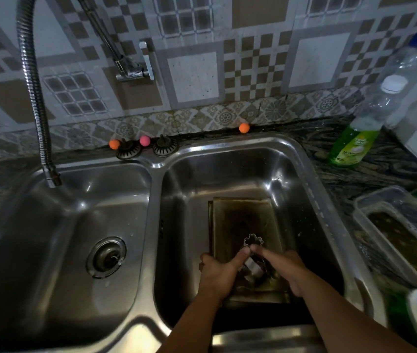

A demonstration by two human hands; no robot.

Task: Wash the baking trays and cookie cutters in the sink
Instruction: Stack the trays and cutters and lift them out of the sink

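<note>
I am keeping the stained baking trays (247,222) lying flat in the right basin of the sink (227,154), probably so they catch whatever I rub off, and I am working over them with both hands low in the basin. My left hand (217,273) and right hand (287,270) are closing together on a metal cookie cutter (252,266), thumbs meeting on top. A flower-shaped cookie cutter (253,240) is standing just beyond my thumbs; I cannot tell whether they touch it. Both forearms are angling inward, wrists bent down.
</note>
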